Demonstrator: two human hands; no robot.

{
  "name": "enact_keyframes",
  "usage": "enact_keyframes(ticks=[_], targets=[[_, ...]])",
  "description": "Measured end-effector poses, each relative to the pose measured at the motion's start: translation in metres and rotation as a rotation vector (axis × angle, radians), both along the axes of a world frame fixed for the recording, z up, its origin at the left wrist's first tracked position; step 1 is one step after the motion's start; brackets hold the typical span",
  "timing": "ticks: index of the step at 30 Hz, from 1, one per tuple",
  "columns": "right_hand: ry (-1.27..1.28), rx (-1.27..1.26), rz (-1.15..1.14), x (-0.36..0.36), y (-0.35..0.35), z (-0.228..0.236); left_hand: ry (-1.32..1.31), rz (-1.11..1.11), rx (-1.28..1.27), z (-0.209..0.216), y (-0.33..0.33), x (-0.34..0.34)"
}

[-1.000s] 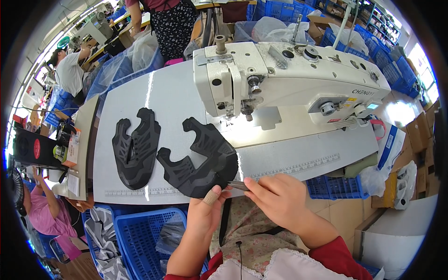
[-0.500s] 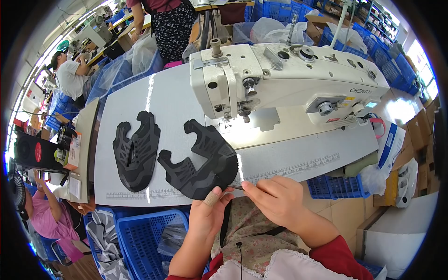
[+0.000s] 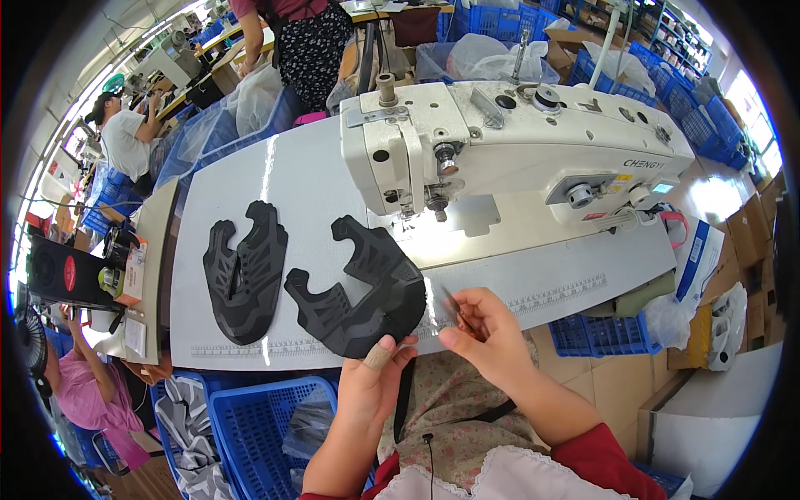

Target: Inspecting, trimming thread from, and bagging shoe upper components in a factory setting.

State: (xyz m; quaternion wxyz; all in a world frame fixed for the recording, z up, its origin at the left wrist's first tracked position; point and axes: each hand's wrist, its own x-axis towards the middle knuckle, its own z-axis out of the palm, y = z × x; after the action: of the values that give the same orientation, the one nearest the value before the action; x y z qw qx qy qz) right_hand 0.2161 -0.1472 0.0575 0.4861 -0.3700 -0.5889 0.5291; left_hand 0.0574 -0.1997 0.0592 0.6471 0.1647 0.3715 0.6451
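- Clock centred on the held piece, 12 pointing away from the person
- Left hand, 6 o'clock: thumb and fingers pinched on the near rim of the black U-shaped piece; piece lies mostly over the counter, prongs spread, wide gap between
- Right hand, 4 o'clock: closed round a small tool, motion-blurred, type uncertain; tool apart from the piece
- Second black piece, 9 o'clock: flat on the counter, out of both hands; prongs close together, narrow slit
- Sewing machine, 1–2 o'clock: no piece under its head
- Progress (judged): held piece probably mid-handling, not yet set down; cannot tell whether its rim is finished, nor whether the second piece is done or waiting
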Motion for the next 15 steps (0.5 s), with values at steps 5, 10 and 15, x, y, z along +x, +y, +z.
enact_keyframes(ticks=[5,10,15], targets=[[0.344,-0.712,0.179,-0.012,0.004,0.012,0.095,-0.023,0.001,-0.002,0.003,0.002],[0.356,-0.587,0.176,-0.027,0.002,0.009,0.107,0.020,-0.039,-0.006,-0.001,-0.002],[0.295,-0.462,0.191,-0.027,0.000,0.009,0.155,-0.052,0.021,-0.007,-0.001,-0.005]])
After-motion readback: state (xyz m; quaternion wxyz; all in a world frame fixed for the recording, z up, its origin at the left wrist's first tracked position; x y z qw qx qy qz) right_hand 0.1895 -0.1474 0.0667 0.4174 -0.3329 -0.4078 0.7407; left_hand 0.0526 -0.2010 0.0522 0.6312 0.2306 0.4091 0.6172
